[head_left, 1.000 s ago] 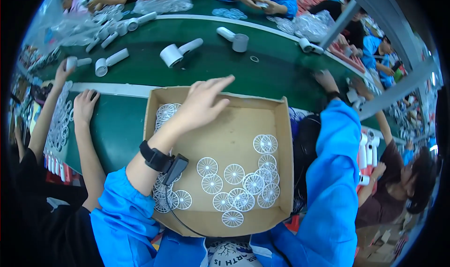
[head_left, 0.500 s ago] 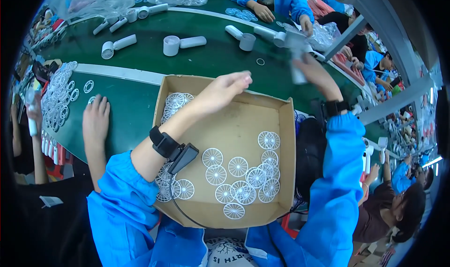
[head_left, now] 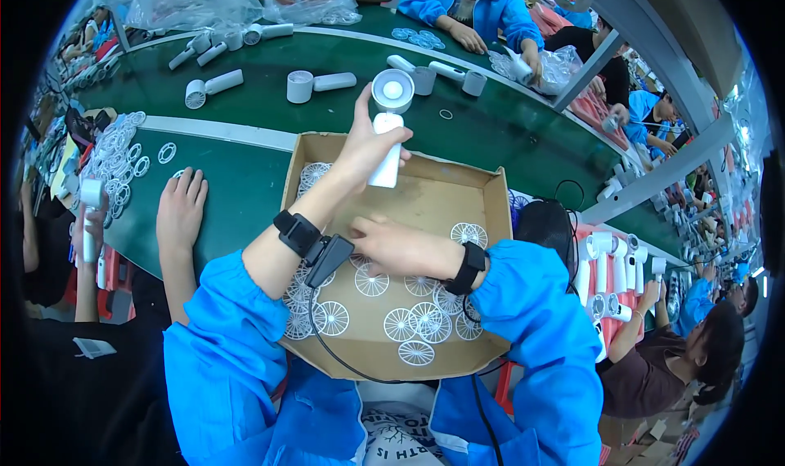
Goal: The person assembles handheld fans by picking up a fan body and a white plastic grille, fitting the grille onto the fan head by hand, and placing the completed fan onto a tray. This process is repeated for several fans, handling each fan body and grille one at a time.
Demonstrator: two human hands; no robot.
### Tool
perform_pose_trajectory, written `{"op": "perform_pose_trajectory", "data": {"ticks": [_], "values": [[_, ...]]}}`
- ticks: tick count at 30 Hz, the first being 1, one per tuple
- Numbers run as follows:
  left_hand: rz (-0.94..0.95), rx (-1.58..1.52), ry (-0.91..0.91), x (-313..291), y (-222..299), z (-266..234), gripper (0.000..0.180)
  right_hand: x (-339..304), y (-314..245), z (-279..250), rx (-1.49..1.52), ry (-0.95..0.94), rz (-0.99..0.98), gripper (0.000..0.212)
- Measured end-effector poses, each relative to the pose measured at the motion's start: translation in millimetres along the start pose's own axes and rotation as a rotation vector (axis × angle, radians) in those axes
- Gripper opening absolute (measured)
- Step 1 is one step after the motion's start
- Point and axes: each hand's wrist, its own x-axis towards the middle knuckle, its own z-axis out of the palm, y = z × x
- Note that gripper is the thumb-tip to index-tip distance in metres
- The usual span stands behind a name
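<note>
While lengthwise, head (head_left: 392, 91) outward, white fan (head_left: 387, 124) in curled left hand (head_left: 364, 145); right hand (head_left: 390, 242) curled, grasp unclear.

Far left: bunched clear plastic bag (head_left: 196, 6); left counter (head_left: 237, 188): heaped white rings (head_left: 113, 149); far side: pale-blue rings (head_left: 417, 38), grouped; right: slanting grey metal beam (head_left: 664, 172)

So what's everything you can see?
Held handheld fan: one, white, left grip
Other handheld fans: many, white, worktop and right
Cardboard box: one, brown, before person
Spoked discs: many, white, inside box
Worktop: one, green, beyond box
Flat rings: many, white, worktop's left
Thin rings: several, pale blue, far side
Plastic bags: several, clear, far edge
Metal frame: one, grey, upper right
Workers: several, mixed clothing, around worktop
Wristbands: two, black, person's wrists
Sleeves: two, blue, person's arms
Left grip: one, bare, holding fan
Right grip: one, bare, over box
</note>
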Motion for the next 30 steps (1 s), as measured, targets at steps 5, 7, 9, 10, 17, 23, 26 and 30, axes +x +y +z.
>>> {"op": "perform_pose_trajectory", "data": {"ticks": [5, 7, 9, 10, 17, 23, 26, 30], "values": [[-0.025, -0.032, 0.080, 7.8, -2.0, -7.8, 0.084, 15.7, 11.8, -1.2, 0.352, -0.205, 0.126, 0.050], [-0.030, -0.019, 0.092, 7.0, -3.1, -11.0, 0.084, 11.6, 4.4, 0.3, 0.319, -0.122, 0.123, 0.049], [-0.030, -0.007, 0.095, 8.5, -2.6, -10.0, 0.084, 7.5, -4.1, -0.5, 0.236, 0.036, 0.114, 0.048], [-0.034, -0.007, 0.095, 9.0, -2.9, -9.2, 0.085, 7.7, -6.5, 6.5, 0.240, 0.041, 0.115, 0.048], [-0.061, 0.032, 0.108, 10.0, -5.5, -6.3, 0.088, 18.2, -20.6, 34.3, 0.395, 0.199, -0.221, 0.042], [-0.039, -0.047, 0.173, 11.4, -2.3, -9.7, 0.089, -6.3, 13.9, -40.6, 0.835, 0.012, -0.130, 0.021], [0.003, -0.124, 0.136, 9.4, 0.1, -12.7, 0.089, -23.2, 44.0, -55.6, 1.283, 0.595, 0.024, 0.022], [0.100, -0.158, -0.067, 0.0, 3.9, 6.1, 0.090, -29.1, 78.5, -48.2, 1.663, 1.118, -0.068, 0.026]]}}
